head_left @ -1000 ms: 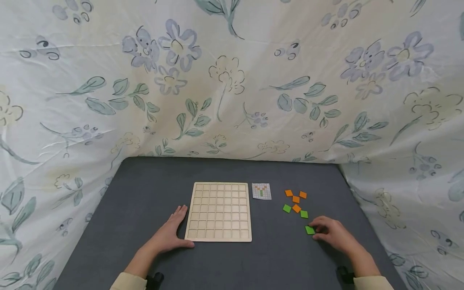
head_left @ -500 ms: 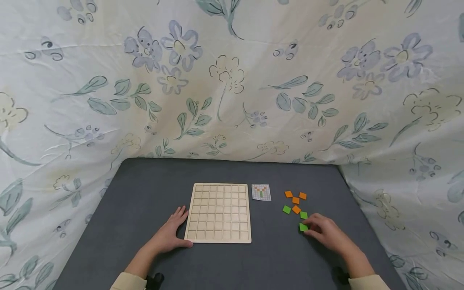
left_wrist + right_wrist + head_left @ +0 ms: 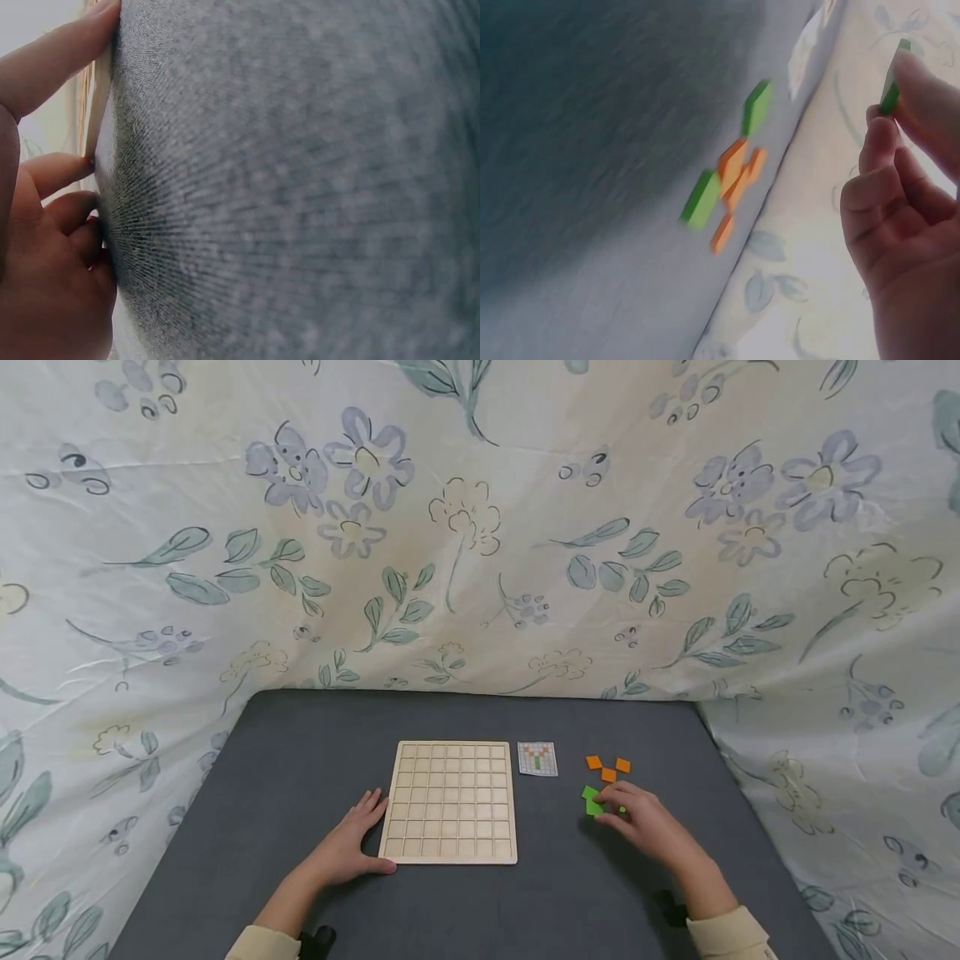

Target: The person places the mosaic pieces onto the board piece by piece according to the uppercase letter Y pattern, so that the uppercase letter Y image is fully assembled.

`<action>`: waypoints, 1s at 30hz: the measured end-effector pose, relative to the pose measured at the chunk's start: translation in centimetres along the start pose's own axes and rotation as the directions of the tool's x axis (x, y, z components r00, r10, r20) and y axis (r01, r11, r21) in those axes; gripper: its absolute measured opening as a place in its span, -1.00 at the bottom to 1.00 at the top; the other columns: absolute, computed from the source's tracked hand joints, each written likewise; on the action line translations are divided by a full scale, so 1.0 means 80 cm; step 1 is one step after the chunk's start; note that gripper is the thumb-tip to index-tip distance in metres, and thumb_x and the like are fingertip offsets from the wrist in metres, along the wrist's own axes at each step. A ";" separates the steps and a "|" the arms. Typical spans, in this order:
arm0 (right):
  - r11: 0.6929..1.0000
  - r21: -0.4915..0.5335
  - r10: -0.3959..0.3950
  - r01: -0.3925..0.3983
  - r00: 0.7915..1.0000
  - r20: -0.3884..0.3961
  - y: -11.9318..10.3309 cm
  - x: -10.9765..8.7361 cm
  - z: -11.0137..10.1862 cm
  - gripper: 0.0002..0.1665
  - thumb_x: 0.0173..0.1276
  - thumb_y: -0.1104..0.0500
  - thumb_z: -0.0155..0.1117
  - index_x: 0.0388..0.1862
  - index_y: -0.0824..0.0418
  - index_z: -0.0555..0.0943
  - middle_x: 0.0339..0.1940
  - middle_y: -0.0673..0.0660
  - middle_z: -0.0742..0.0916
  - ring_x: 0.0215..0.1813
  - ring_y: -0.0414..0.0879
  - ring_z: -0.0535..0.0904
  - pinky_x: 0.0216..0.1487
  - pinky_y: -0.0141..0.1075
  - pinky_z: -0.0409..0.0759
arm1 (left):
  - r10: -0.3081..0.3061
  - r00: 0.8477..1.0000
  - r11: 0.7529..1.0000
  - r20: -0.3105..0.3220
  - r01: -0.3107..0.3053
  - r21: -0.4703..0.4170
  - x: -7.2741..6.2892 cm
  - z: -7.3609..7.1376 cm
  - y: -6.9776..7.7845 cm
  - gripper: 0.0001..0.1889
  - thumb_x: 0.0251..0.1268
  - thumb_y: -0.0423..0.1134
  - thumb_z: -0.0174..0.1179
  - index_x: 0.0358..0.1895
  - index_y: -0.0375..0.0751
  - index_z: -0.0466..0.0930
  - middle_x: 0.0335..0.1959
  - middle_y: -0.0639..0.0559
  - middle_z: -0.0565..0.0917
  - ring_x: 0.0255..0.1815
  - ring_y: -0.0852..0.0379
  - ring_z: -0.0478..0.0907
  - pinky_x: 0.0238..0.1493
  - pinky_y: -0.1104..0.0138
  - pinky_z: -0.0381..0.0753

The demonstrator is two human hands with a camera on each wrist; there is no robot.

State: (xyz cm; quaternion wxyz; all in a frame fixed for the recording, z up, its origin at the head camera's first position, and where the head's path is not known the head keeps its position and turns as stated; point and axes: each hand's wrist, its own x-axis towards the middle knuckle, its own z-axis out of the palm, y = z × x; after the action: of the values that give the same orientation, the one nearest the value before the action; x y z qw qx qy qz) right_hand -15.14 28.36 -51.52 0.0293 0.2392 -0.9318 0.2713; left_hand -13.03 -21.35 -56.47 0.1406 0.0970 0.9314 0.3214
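My right hand point(image 3: 643, 823) pinches a green square tile point(image 3: 889, 88) between thumb and fingertips; in the right wrist view the tile is held up clear of the table. In the head view this hand hangs over the loose tiles and partly covers them. A wooden grid board point(image 3: 450, 802) with bare square cells lies left of centre. My left hand point(image 3: 341, 843) rests at its lower left corner, thumb at the front edge and fingers stretched along the left side. The left wrist view shows the thumb point(image 3: 67, 56) against the board's edge.
Several orange tiles point(image 3: 608, 775) and two more green tiles point(image 3: 701, 199) lie on the dark grey table point(image 3: 315, 735). A small printed card point(image 3: 537, 760) with a coloured grid pattern lies right of the board. Flowered cloth point(image 3: 465, 568) hangs behind and at the sides.
My right hand has picked the green tile off the table and carried it left and a little away, over the other tiles. The left hand stays at the board.
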 end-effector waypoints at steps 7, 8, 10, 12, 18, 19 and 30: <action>0.998 0.040 -0.054 0.055 0.998 -0.013 -0.022 0.023 0.011 -0.72 0.29 0.21 0.45 -0.01 0.13 0.71 -0.09 0.01 0.69 -0.28 -0.34 0.51 -0.32 -0.38 0.59 | -0.002 1.000 1.000 0.007 0.002 0.011 0.001 -0.002 0.001 0.24 -0.15 0.17 0.60 0.59 -0.27 0.10 0.65 -0.25 -0.01 0.66 -0.31 -0.18 0.49 -0.31 0.06; 0.997 0.044 -0.062 0.062 0.998 -0.013 -0.025 0.027 0.013 -0.72 0.29 0.20 0.45 0.00 0.14 0.71 -0.10 0.01 0.69 -0.28 -0.33 0.51 -0.32 -0.38 0.58 | -0.005 1.000 1.000 0.005 0.004 0.014 0.001 -0.003 0.002 0.24 -0.16 0.17 0.60 0.59 -0.27 0.11 0.65 -0.25 0.00 0.66 -0.31 -0.17 0.49 -0.31 0.07; 0.996 0.050 -0.070 0.071 0.997 -0.013 -0.032 0.033 0.017 -0.71 0.29 0.20 0.45 0.00 0.15 0.71 -0.11 0.02 0.69 -0.28 -0.33 0.50 -0.33 -0.38 0.57 | -0.007 1.000 1.000 0.000 0.007 0.021 0.001 -0.004 0.002 0.24 -0.17 0.18 0.60 0.59 -0.26 0.12 0.65 -0.25 0.01 0.66 -0.31 -0.15 0.49 -0.30 0.08; 0.996 0.050 -0.076 0.077 0.997 -0.012 -0.039 0.037 0.022 -0.70 0.29 0.19 0.46 0.01 0.16 0.71 -0.11 0.02 0.69 -0.30 -0.33 0.49 -0.35 -0.39 0.56 | -0.011 1.000 0.999 0.000 0.011 0.032 0.002 -0.005 0.002 0.25 -0.17 0.20 0.60 0.59 -0.25 0.12 0.65 -0.24 0.01 0.66 -0.30 -0.15 0.49 -0.30 0.10; 0.991 0.028 -0.128 0.128 0.992 -0.022 -0.055 0.050 0.038 -0.69 0.27 0.19 0.48 0.00 0.15 0.72 -0.16 0.05 0.68 -0.32 -0.32 0.48 -0.37 -0.41 0.55 | -0.017 1.000 0.999 0.003 0.017 0.029 0.001 -0.006 0.003 0.25 -0.18 0.21 0.60 0.59 -0.25 0.13 0.65 -0.23 0.02 0.66 -0.30 -0.14 0.49 -0.30 0.09; 0.990 0.027 -0.135 0.136 0.991 -0.020 -0.058 0.052 0.041 -0.68 0.26 0.20 0.49 0.00 0.15 0.72 -0.17 0.04 0.68 -0.33 -0.32 0.49 -0.37 -0.41 0.55 | -0.018 1.000 0.999 0.002 0.018 0.026 0.001 -0.006 0.004 0.25 -0.19 0.20 0.60 0.59 -0.24 0.13 0.65 -0.23 0.03 0.66 -0.30 -0.14 0.49 -0.30 0.09; 0.987 0.064 -0.150 0.149 0.988 0.026 -0.086 0.068 0.054 -0.68 0.30 0.15 0.46 0.03 0.14 0.71 -0.13 0.04 0.68 -0.29 -0.28 0.51 -0.31 -0.40 0.58 | -0.032 0.999 0.999 0.013 0.031 0.012 0.001 -0.005 0.004 0.25 -0.19 0.21 0.60 0.59 -0.22 0.13 0.65 -0.23 0.02 0.66 -0.31 -0.15 0.48 -0.31 0.09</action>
State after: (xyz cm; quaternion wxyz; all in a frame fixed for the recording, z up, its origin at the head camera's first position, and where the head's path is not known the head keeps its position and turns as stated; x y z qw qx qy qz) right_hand -16.43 18.70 -50.85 0.0278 0.3134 -0.9028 0.2934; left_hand -13.19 -21.30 -55.97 0.1513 0.0853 0.9337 0.3130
